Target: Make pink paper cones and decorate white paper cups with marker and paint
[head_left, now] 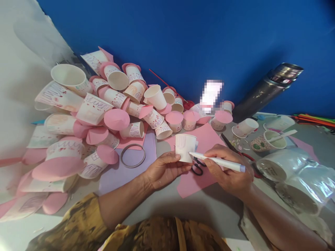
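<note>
A white paper cup (184, 144) stands upright in my left hand (164, 168), with the thumb on its near side and the fingers around its base. Faint purple lines show on the cup's wall. My right hand (230, 170) grips a white felt-tip pen (222, 162) with a pale purple end, its tip at the cup's lower right side. Black-handled scissors (196, 169) lie below the cup on pink paper (193, 186), their blades mostly hidden by the hands and cup.
Many decorated cups with pink paper discs (117, 119) are heaped at the left and back. A grey ring (133, 156) lies on purple paper (112, 181). A dark flask (264, 92) leans against the blue wall. Plastic-wrapped cups (300, 174) and red-handled scissors (247, 156) are at the right.
</note>
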A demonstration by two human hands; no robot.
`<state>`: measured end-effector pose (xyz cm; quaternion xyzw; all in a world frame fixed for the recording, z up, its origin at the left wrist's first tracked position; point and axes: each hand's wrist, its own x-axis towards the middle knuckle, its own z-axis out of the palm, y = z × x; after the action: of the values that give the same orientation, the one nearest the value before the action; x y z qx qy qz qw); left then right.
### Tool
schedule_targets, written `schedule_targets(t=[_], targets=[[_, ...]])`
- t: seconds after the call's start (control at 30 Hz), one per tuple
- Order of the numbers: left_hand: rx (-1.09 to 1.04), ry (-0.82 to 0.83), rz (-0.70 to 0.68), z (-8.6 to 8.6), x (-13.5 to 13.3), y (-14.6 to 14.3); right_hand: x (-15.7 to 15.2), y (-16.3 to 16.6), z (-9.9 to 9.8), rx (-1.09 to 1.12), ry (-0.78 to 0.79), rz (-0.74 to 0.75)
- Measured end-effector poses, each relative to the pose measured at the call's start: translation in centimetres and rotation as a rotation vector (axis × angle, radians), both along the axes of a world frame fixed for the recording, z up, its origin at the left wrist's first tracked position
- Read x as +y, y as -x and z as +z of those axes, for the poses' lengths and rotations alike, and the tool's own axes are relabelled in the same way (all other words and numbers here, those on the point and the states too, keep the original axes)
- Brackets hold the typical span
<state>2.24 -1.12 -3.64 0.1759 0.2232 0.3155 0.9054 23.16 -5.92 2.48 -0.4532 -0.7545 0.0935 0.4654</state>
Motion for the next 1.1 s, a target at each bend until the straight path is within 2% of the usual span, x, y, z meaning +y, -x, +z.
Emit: schedule_targets(t=[0.43, 0.73, 1.1], targets=[[-0.059, -0.007, -0.022, 0.18, 0.0, 0.15, -0.13, -0.02, 0.11, 0.048, -0.01, -0.06], [-0.086, -0.004, -0.049, 0.15, -0.1, 0.23, -0.02, 0.04, 0.1, 0.058, -0.035, -0.034], [-0.08, 0.015, -0.011, -0.21, 0.0, 0.27, -0.25, 0.02, -0.17, 0.064, -0.056, 0.02]])
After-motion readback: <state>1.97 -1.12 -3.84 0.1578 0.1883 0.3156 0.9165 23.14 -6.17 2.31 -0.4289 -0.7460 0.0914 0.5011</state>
